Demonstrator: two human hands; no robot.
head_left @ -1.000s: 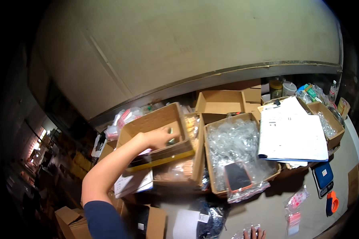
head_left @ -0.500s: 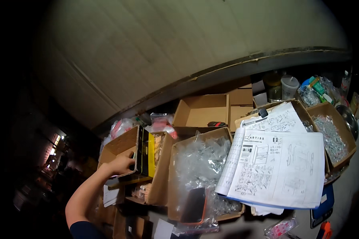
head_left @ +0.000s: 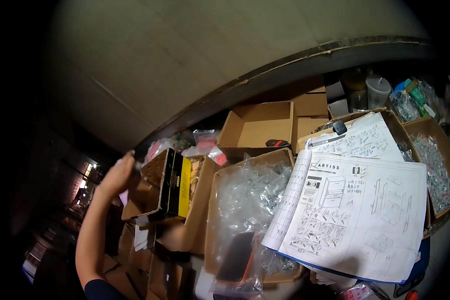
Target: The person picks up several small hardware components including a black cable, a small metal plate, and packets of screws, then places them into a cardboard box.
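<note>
My left hand is raised over the left edge of an open cardboard box with a black and yellow side. Its fingers are curled together around something small and dark that I cannot make out. Just right of that box, pale wooden pieces show inside another cardboard box. Below the yellow side lies a blurred tan shape whose kind is unclear. No part of my right hand can be recognised.
Clear plastic bags fill the middle box, with a dark phone-like object edged in orange on them. Printed assembly sheets cover the right side. Behind stand a shallow carton and a lidded cup; bagged hardware fills a right-hand box.
My left hand has come up out of the black and yellow box and moved left of it. The view has shifted slightly, and the blurred tan shape now shows below the box.
</note>
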